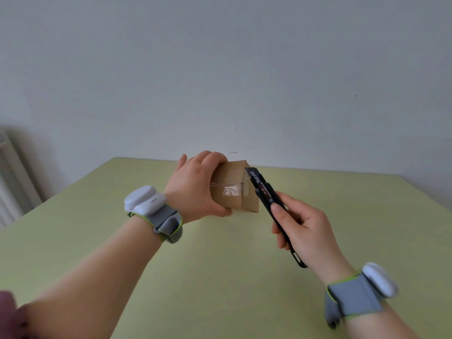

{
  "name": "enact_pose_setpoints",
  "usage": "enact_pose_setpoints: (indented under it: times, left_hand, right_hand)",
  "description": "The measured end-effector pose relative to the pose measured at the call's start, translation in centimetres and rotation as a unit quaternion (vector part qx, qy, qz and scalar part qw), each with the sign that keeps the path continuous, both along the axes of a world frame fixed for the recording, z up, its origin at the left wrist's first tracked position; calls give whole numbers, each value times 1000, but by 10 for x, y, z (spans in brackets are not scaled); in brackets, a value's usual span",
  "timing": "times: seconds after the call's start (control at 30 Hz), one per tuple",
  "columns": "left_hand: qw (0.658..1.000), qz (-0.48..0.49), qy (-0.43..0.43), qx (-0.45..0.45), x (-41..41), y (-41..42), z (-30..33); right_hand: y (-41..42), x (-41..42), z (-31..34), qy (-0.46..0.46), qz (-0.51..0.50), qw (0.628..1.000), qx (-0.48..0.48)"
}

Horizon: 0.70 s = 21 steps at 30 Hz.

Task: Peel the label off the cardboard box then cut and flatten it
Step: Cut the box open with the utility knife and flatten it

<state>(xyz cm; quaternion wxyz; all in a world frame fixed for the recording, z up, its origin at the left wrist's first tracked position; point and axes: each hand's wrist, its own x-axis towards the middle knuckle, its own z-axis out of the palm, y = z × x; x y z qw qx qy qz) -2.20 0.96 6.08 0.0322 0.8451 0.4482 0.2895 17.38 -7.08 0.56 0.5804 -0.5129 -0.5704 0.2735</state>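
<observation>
A small brown cardboard box (232, 189) stands on the yellow-green table (220, 265), near its far edge. Clear tape runs across the side facing me. My left hand (195, 187) grips the box from the left, fingers over its top and thumb under its near lower edge. My right hand (300, 226) holds a black utility knife (266, 196) with white lettering. The knife slants up and to the left, and its tip lies against the box's upper right edge. Whether the blade is pushed out I cannot tell.
A grey-white wall rises right behind the table. A white radiator (12, 182) stands at the far left. Both wrists wear grey straps with white sensor pods (144, 200) (379, 280).
</observation>
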Motion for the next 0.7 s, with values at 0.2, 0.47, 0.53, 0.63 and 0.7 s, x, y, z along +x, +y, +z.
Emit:
enact_pose_setpoints:
  times: [0.2, 0.47, 0.53, 0.63, 0.7]
  left_hand:
    - [1000, -5, 1, 3, -2, 1, -1]
    - [1000, -2, -2, 1, -3, 1, -1]
    - [1000, -8, -1, 0, -4, 1, -1]
    - [1000, -17, 2, -3, -6, 2, 0]
    - [1000, -20, 5, -2, -6, 2, 1]
  right_hand:
    - [2, 0, 2, -5, -4, 1000, 6]
    - [2, 2, 3, -15, 15, 1000, -9]
    - [2, 4, 4, -14, 31, 999, -19]
    - [2, 7, 5, -14, 47, 998, -32]
    - [3, 8, 7, -14, 50, 998, -38]
